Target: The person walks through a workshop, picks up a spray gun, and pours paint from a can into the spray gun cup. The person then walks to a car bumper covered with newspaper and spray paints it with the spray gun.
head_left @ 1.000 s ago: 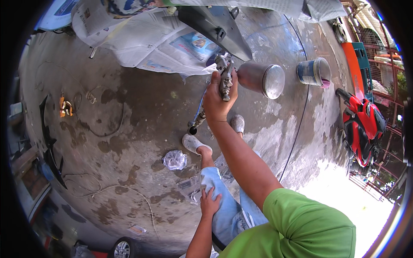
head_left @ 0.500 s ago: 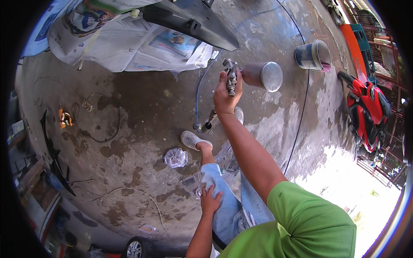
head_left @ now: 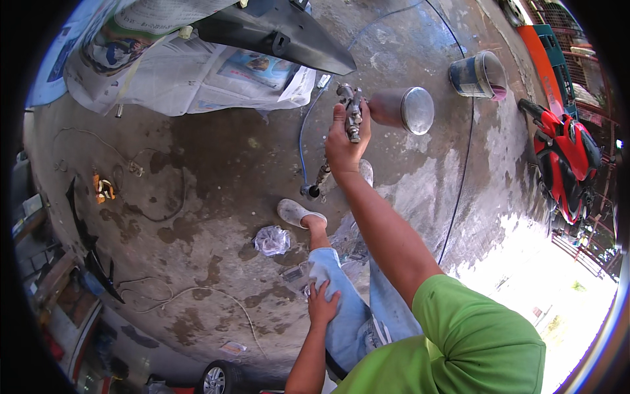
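My right hand (head_left: 346, 148) reaches out and is wrapped round a metal spray gun (head_left: 353, 115). A round paint cup (head_left: 387, 108), reddish-grey with a pale lid, is attached to the gun's right side. Below the hand hangs a metal fitting (head_left: 319, 180), beside the end of a blue air hose (head_left: 302, 148). Lying on the jeans at my left knee is my left hand (head_left: 322, 305), its fingers spread and holding nothing. Ahead of the gun, to the left, is a dark grey pointed panel (head_left: 275, 39) over newspaper sheets (head_left: 197, 75).
A paint-stained bucket (head_left: 463, 75) stands at the right, near a red and black motorcycle (head_left: 567, 164). A dark hose (head_left: 464, 164) runs along the floor. A crumpled plastic bag (head_left: 272, 240) lies by my left shoe (head_left: 295, 213). Pale cord (head_left: 216, 289) trails at left.
My view has shifted slightly, and the panel and newspaper appear a little farther left. My right hand keeps its hold on the spray gun; the left stays on the leg.
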